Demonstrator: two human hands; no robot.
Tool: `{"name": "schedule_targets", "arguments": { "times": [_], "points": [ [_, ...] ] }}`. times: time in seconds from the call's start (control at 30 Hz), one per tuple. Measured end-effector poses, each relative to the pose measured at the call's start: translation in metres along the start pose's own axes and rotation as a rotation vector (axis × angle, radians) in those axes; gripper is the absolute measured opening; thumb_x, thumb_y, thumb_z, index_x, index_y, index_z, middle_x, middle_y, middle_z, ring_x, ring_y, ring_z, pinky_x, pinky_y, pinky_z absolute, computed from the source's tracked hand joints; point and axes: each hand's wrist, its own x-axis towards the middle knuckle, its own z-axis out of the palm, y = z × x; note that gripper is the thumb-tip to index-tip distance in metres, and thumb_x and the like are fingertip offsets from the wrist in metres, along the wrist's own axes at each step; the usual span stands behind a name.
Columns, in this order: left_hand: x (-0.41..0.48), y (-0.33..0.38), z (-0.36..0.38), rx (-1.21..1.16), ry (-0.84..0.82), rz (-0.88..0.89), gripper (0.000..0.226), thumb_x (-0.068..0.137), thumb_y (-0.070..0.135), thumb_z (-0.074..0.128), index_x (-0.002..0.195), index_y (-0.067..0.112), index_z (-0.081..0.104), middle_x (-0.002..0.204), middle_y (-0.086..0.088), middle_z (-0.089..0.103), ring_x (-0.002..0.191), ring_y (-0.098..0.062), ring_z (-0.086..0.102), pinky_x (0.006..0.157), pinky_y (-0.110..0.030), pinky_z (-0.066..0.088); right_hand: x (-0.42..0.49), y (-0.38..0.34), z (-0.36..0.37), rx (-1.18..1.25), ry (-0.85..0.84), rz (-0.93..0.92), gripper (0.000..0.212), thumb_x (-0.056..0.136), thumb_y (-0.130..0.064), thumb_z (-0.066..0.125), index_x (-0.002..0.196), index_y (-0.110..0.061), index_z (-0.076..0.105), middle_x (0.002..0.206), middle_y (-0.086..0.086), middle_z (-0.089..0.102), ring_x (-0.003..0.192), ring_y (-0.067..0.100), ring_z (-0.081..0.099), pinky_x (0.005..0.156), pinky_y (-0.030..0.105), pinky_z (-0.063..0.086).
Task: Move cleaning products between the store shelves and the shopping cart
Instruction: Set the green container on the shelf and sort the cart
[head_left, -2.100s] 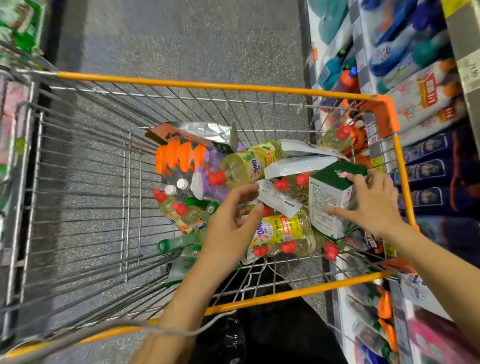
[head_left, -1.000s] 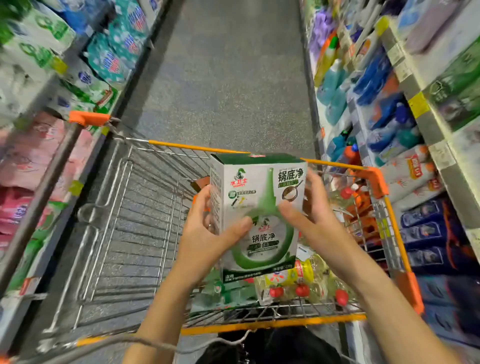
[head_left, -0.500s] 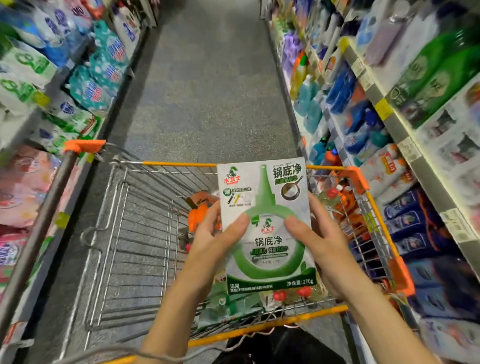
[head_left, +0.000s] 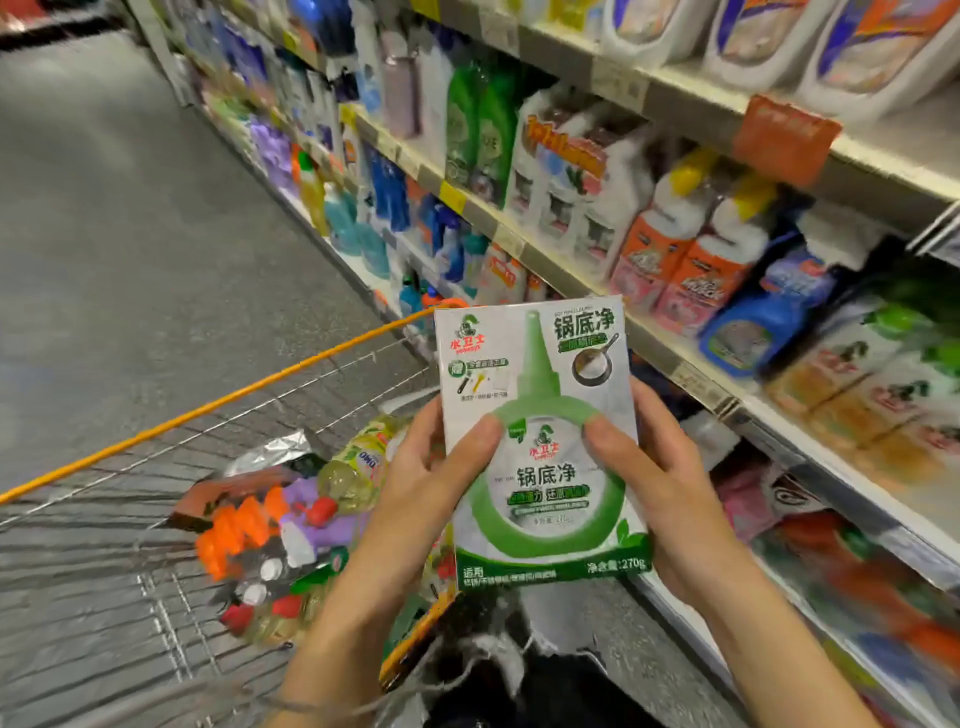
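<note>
Standing upright at centre-right of the frame, the white-and-green cardboard box of pan cleaner (head_left: 540, 374) has its long axis running top to bottom and its printed face turned to the camera. The left hand (head_left: 426, 483) grips its left edge and the right hand (head_left: 670, 493) its right edge. Both thumbs (head_left: 483, 436) are pressed on the front, while the other fingers wrap behind the box, out of sight. It is held above the near right corner of the orange-rimmed wire shopping cart (head_left: 223, 401), which lies lower left with its heap of bottles (head_left: 291, 525). The stocked store shelves (head_left: 524, 249) run along the right, nearer the right hand, so a move there would go rightward and up. Blur smears the shelf goods, and the box hides part of the shelving behind it. No free slot can be made out.
</note>
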Motion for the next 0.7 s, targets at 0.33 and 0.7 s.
{"name": "schedule_targets", "arguments": {
  "times": [0.33, 0.7],
  "points": [
    [-0.048, -0.014, 0.148, 0.095, -0.352, 0.015, 0.075, 0.062, 0.046, 0.073, 0.129, 0.019, 0.054, 0.113, -0.007, 0.071, 0.099, -0.029, 0.07, 0.08, -0.04, 0.058, -0.129, -0.053, -0.113, 0.016, 0.336, -0.186, 0.065, 0.069, -0.043, 0.073, 0.131, -0.034, 0.055, 0.123, -0.005, 0.068, 0.109, 0.022, 0.067, 0.081, 0.039, 0.059],
    [-0.162, -0.054, 0.35, 0.176, -0.691, 0.091, 0.07, 0.064, 0.051, 0.072, 0.126, 0.022, 0.059, 0.119, -0.007, 0.068, 0.106, -0.029, 0.067, 0.096, -0.05, 0.051, -0.324, -0.115, -0.254, -0.06, 0.614, -0.405, 0.093, 0.053, -0.068, 0.081, 0.134, -0.029, 0.055, 0.118, -0.001, 0.07, 0.107, 0.021, 0.068, 0.085, 0.037, 0.058]
  ]
}}
